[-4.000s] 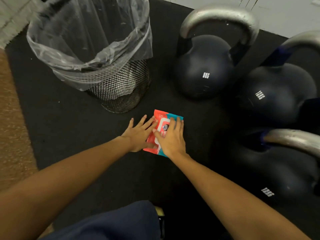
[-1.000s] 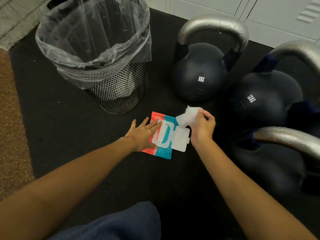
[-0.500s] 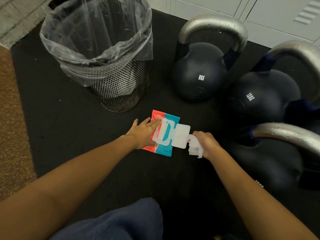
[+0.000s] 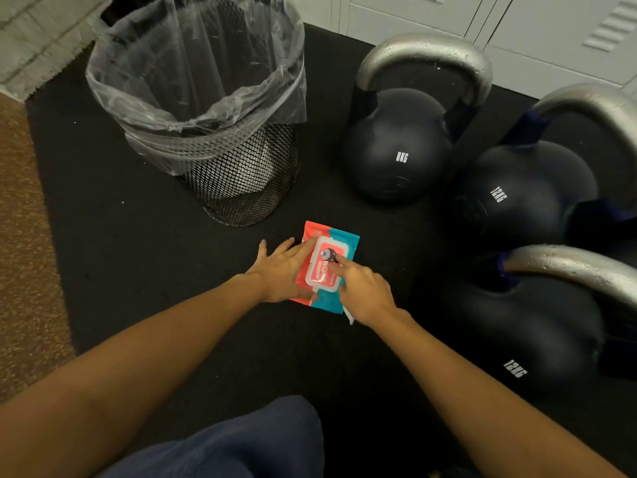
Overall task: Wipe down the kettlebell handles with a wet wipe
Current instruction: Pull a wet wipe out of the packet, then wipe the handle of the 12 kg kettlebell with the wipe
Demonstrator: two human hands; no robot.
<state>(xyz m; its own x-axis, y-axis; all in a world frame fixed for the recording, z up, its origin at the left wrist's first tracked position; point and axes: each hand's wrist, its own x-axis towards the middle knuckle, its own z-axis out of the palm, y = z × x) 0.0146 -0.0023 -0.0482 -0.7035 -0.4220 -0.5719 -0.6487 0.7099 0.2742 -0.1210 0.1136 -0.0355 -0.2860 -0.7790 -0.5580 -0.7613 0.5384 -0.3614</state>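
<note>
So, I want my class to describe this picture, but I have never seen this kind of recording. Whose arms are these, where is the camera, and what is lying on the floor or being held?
There is no machine here. A person wears one camera on the head, looking forward and down, so the two arms reaching in from the bottom are the person's own.

On the black floor mat lies a red and blue pack of wipes. The left hand rests flat on it, steadying it. The right hand presses a finger on the pack's white lid, which lies flat on the pack, and has a white wipe tucked beneath it, only a corner showing.

Behind stands a wire bin lined with a clear bag. To the right are three dark kettlebells, one marked 8KG and two marked 12KG, with silver handles.
</note>
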